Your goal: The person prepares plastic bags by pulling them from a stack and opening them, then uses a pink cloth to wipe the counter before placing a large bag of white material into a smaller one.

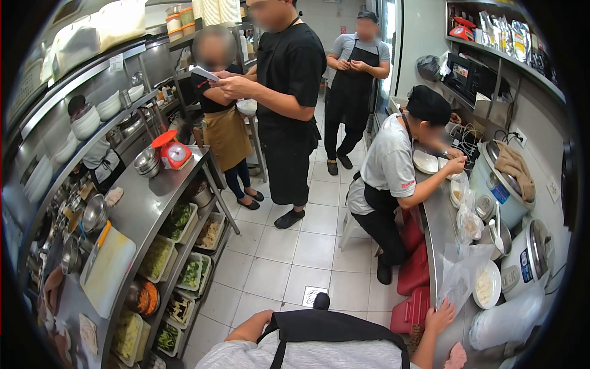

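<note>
My right hand (440, 318) rests at the edge of the steel counter (437, 230) on the right, fingers stretched out and apart. Its fingertips meet the lower end of a clear plastic bag (458, 277); no grip on it shows. Beyond the bag is a white bowl (487, 284) of pale food. A pink cloth (456, 357) lies just behind this hand. My left arm (251, 326) is bent close to my black apron (338, 326); the fingers of that hand are hidden.
A seated person (393, 154) eats at the right counter, above red containers (412, 307). Rice cookers (525, 258) stand along the wall. Three people stand farther back in the aisle. The left steel table (163, 197) holds a red scale (175, 154), cutting board (110, 267) and knife (98, 246), with vegetable tubs (157, 258) below.
</note>
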Demonstrator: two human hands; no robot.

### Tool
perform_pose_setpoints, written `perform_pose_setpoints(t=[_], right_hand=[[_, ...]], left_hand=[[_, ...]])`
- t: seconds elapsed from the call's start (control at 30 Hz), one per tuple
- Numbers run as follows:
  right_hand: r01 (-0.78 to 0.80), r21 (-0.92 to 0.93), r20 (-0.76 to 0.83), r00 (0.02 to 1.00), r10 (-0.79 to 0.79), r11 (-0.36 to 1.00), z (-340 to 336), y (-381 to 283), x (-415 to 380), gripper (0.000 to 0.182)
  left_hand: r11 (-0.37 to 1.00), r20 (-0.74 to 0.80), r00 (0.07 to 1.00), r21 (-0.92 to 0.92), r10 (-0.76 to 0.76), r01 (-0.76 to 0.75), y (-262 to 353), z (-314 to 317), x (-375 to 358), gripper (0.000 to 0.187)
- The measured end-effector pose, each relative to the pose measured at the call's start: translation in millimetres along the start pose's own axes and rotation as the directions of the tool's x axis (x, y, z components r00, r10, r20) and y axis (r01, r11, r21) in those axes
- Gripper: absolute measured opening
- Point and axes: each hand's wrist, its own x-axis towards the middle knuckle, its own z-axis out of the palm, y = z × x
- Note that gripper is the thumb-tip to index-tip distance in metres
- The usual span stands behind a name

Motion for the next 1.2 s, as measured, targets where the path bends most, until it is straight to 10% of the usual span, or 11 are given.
perform_pose_setpoints(t=[1.2], right_hand=[[0.002,0.035,-0.017,1.000,-0.002,0.999,-5,-2,-1,0.056]], left_hand=[[0.997,0.040,0.996,0.010,-0.077,0.076,9,1,13,0.018]])
